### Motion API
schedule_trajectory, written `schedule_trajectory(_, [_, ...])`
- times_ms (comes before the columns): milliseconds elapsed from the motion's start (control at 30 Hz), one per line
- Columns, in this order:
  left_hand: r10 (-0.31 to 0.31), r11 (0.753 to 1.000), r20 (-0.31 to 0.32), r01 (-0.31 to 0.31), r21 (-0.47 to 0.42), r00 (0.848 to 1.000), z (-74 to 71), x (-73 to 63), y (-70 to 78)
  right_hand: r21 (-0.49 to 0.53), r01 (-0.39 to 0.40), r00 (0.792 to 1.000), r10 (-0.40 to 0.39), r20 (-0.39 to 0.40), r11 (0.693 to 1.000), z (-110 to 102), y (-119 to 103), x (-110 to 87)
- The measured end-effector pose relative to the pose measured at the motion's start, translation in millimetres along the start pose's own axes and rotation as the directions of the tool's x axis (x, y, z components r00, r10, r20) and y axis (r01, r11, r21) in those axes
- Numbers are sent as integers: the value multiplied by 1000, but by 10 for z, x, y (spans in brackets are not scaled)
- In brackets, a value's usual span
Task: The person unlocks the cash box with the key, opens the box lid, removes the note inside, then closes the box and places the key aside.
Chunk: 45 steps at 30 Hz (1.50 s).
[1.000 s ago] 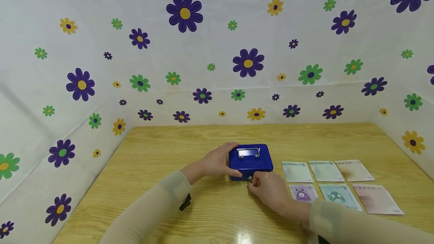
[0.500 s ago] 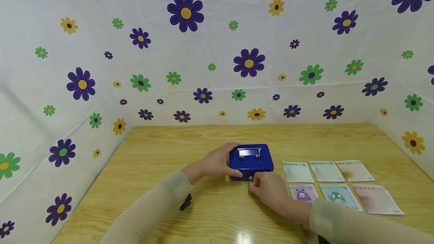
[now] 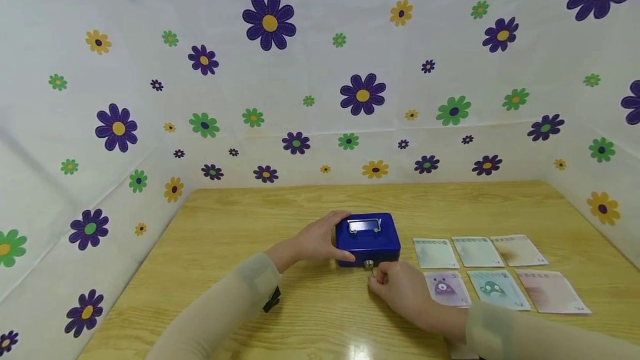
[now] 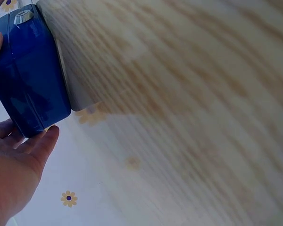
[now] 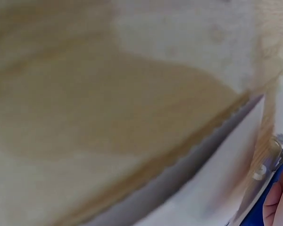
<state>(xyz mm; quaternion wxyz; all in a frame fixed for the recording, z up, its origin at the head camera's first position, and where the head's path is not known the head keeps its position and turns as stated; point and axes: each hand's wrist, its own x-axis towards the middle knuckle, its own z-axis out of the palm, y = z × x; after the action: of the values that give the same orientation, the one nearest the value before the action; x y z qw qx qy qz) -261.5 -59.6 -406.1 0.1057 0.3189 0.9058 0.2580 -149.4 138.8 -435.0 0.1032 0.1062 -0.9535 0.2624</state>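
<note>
A blue metal cash box (image 3: 367, 244) with a silver handle (image 3: 364, 226) on its closed lid stands on the wooden table. My left hand (image 3: 316, 239) grips its left side, the thumb on the front face and the fingers around the far left corner. In the left wrist view, those fingers (image 4: 45, 143) touch the box's end. The round silver lock (image 3: 369, 264) shows on the front. Just before it, my right hand (image 3: 404, 289) pinches a small thin key (image 3: 372, 273), mostly hidden by the fingers; whether its tip is in the lock, I cannot tell.
Several paper play banknotes lie in two rows right of the box, among them a purple one (image 3: 444, 288) and a teal one (image 3: 496, 289). Flower-printed white cloth (image 3: 310, 71) walls the table's back and sides. Wooden tabletop (image 3: 240, 221) extends left of the box.
My right hand has drawn slightly back from the box with the key, uncovering the lock. The left hand keeps its grip. The head view has shifted a little.
</note>
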Motion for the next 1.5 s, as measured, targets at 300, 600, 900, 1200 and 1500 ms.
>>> schedule_trajectory(300, [-7,1000,-3,7,-11,1000,10,-9,-14,92,23,1000,-23,-1,995,-76,-63,-71])
schedule_trajectory(600, [1,1000,-6,-1,-12,1000,11,-6,-11,295,48,977,-105,184,954,-152,-128,-121])
schedule_trajectory(900, [10,1000,-13,-10,-15,1000,14,-5,-20,508,-14,891,-220,397,861,-153,-27,-25])
schedule_trajectory(1200, [16,1000,-13,-17,-8,1000,2,-2,-19,496,-48,861,-216,460,867,-110,36,51])
schedule_trajectory(1500, [0,1000,-10,0,-26,1000,15,-5,-20,451,-48,885,-172,433,891,-86,71,138])
